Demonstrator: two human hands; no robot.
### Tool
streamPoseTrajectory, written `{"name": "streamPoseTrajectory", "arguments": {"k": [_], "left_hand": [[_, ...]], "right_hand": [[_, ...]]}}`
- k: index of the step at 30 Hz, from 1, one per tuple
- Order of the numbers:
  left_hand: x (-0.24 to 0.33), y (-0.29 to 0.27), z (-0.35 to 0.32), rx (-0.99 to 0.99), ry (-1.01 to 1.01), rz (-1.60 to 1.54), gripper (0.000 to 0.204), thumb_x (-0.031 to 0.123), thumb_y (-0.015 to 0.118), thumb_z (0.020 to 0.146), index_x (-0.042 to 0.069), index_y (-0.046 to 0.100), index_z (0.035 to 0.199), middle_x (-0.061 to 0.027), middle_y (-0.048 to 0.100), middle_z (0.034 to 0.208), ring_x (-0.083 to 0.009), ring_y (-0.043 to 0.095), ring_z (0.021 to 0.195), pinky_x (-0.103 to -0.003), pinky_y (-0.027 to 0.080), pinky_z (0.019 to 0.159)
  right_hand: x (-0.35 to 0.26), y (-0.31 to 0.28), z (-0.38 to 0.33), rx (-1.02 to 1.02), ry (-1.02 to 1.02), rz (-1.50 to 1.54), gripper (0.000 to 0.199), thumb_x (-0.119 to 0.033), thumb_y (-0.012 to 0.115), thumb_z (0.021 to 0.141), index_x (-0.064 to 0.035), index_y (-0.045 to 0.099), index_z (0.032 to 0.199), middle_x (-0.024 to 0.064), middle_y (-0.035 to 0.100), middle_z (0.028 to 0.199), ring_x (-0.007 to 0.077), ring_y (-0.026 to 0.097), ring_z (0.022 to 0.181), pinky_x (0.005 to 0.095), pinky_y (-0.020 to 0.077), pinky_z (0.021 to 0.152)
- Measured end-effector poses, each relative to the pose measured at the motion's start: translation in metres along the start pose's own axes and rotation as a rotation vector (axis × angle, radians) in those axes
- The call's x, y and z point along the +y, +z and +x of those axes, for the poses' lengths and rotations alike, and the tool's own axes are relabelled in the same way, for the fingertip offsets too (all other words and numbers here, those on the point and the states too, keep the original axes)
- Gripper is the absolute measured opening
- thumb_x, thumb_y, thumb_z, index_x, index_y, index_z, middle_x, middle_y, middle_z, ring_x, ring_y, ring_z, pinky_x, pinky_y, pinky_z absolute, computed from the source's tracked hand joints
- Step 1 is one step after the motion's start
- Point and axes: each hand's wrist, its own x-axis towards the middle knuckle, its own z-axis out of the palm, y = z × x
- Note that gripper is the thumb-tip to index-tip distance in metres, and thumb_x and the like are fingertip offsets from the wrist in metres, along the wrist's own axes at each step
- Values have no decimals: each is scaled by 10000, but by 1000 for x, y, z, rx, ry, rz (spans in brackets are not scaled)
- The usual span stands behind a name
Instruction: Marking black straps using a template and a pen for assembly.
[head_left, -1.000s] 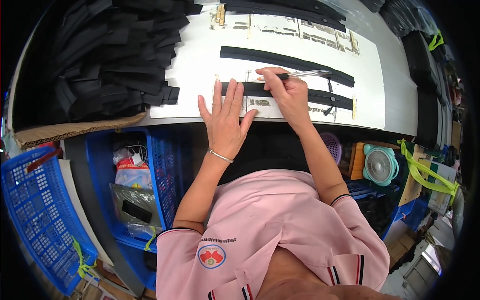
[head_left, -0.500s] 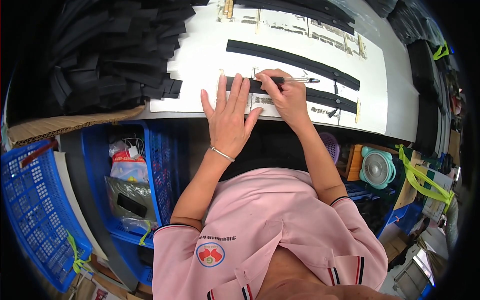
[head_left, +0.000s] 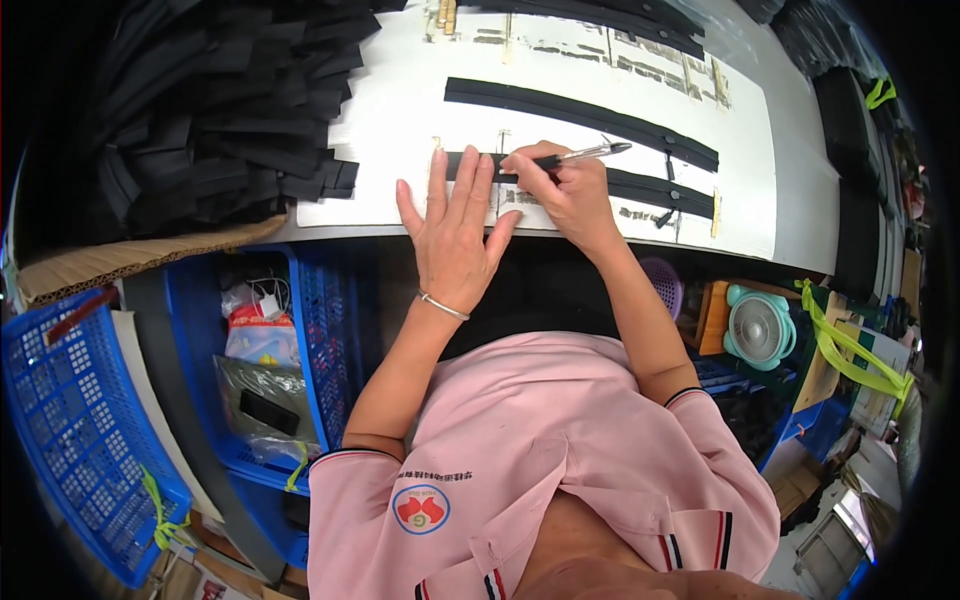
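Observation:
My left hand [head_left: 455, 240] lies flat with its fingers spread, the fingertips pressing the left end of a black zipper strip [head_left: 640, 188]. In my right hand [head_left: 575, 200] is a pen [head_left: 590, 153] with a dark grip and clear barrel, pinched between thumb and fingers. Its writing end points left and down toward the strip beside my left fingers; the fingers hide the exact tip. A second black zipper strip [head_left: 570, 118] lies farther back, roughly parallel. Both strips have a slider and pull near their right ends, on a white board [head_left: 390, 120] with dark smudged marks.
A big heap of black strips [head_left: 220, 120] covers the table's left side. More black strips [head_left: 610, 20] lie at the board's far edge. Below the table edge stand blue crates [head_left: 90, 400], a phone [head_left: 268, 410] on a plastic-wrapped packet, and a small teal fan [head_left: 760, 328].
The pen's rear end has tipped up slightly, and its writing end has shifted a little nearer me over the strip. My left hand stays flat in place.

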Motion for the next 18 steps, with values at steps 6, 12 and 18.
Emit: {"name": "streamPoseTrajectory", "arguments": {"k": [6, 12, 18], "left_hand": [[0, 1, 0, -1, -3, -1, 671, 392, 732, 891, 74, 547, 1452, -74, 505, 1528, -331, 338, 1492, -642, 93, 1182], [1, 1, 1, -15, 3, -6, 667, 375, 734, 894, 72, 543, 1457, -76, 498, 1538, -336, 339, 1492, -636, 77, 1185], [0, 2, -1, -42, 12, 17, 688, 361, 729, 907, 77, 504, 1491, -74, 443, 1587, -335, 283, 1523, -643, 56, 1190]], "right_hand": [[9, -4, -2, -120, -29, -47, 175, -101, 674, 958, 50, 752, 916, 57, 759, 876, 96, 666, 689, 238, 505, 587], [13, -6, -2, -114, -162, -165, 159, -96, 695, 926, 54, 747, 923, 103, 760, 887, 137, 691, 680, 252, 524, 598], [2, -37, -14, 5, -26, 168, 193, -76, 607, 987, -91, 799, 964, 97, 775, 945, 225, 727, 716, 273, 553, 622]]}}
